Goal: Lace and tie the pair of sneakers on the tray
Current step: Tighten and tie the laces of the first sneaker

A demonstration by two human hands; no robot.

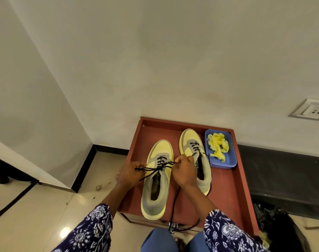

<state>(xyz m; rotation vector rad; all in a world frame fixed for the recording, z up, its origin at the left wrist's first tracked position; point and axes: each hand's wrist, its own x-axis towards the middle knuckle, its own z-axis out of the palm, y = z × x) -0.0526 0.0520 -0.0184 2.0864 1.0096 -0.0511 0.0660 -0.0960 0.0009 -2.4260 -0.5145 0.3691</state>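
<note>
The left hand (129, 172) grips one end of the black lace (156, 168) at the left sneaker (157, 180), fingers curled round it. The right hand (184, 169) pinches the other end, and the lace runs taut between them across the tongue. Both sneakers stand on the red tray (231, 193), the right sneaker (195, 151) farther back beside a blue tub (221, 163) of yellow scraps.

Black bag (275, 222) cut off at bottom right
</note>
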